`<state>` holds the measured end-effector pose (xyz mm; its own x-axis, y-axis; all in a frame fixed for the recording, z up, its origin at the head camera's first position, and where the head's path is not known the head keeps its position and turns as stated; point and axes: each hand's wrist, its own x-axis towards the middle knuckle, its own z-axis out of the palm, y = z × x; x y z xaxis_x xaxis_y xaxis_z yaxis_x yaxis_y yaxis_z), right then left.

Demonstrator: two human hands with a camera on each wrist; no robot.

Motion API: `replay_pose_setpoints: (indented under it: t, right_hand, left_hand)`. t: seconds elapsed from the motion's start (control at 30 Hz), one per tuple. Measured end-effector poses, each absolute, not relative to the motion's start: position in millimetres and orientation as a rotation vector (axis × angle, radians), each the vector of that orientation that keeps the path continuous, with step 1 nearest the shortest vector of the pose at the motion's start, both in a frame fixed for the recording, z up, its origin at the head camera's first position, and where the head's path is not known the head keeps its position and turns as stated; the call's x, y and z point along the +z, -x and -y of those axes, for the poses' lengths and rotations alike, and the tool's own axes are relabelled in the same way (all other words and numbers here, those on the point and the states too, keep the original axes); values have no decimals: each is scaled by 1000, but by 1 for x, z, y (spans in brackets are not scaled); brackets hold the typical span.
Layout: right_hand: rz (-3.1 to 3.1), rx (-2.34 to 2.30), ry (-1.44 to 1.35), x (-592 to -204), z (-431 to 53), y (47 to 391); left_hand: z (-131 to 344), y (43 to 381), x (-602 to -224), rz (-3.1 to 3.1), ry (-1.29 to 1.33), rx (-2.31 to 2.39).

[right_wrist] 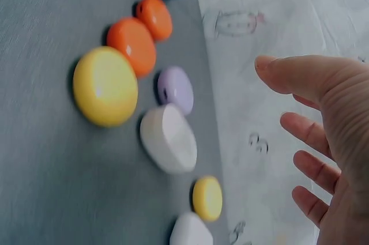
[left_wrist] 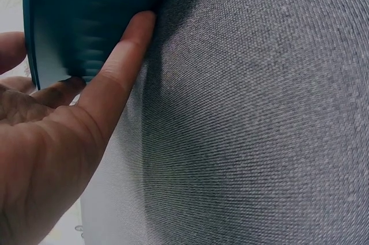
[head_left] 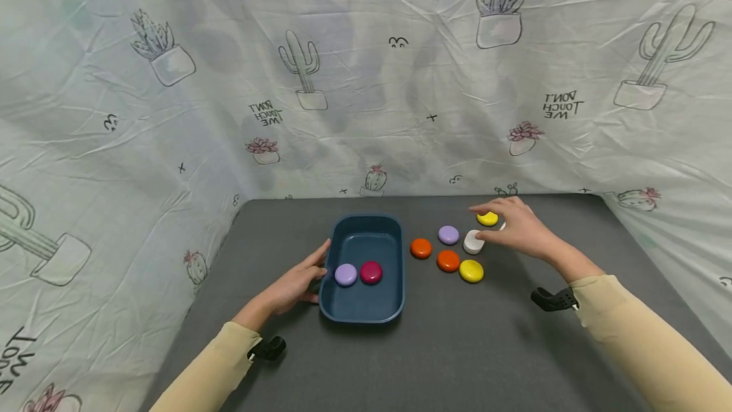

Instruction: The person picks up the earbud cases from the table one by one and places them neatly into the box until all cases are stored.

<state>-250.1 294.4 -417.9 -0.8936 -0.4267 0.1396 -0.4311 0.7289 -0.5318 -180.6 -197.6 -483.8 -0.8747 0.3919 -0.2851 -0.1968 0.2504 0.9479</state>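
My left hand (head_left: 294, 281) rests with extended fingers against the left side of a dark blue tray (head_left: 361, 316). In the left wrist view its thumb lies along the outer wall of the tray (left_wrist: 86, 3), near the cloth. Inside the tray sit a lilac rounded disc (head_left: 345, 274) and a crimson one (head_left: 371, 272). My right hand (head_left: 520, 227) hovers over the loose discs at the right, thumb and fingers spread, holding nothing. Under it lie a white piece (head_left: 472, 243) and a yellow disc (head_left: 487, 219); a second white piece (right_wrist: 191, 230) shows in the right wrist view.
Between the tray and my right hand are two orange discs (head_left: 420, 248), a lilac disc (head_left: 448, 234) and another yellow disc (head_left: 471, 271). A grey cloth (head_left: 434, 348) covers the table. Behind and to the left hangs a pale curtain (head_left: 354, 68) printed with cacti.
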Motion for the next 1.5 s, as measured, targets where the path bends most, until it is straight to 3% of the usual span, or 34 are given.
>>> replay_pose_setpoints:
  t: [0.6,1.5]
  right_hand:
    - [3025,797,-423,-443,-357,253]
    - [3129,802,-273,-488,-375,278]
  left_hand:
    - [199,178,-483,-2072,-168,1656]
    - [200,179,-484,-2055,-176,1668]
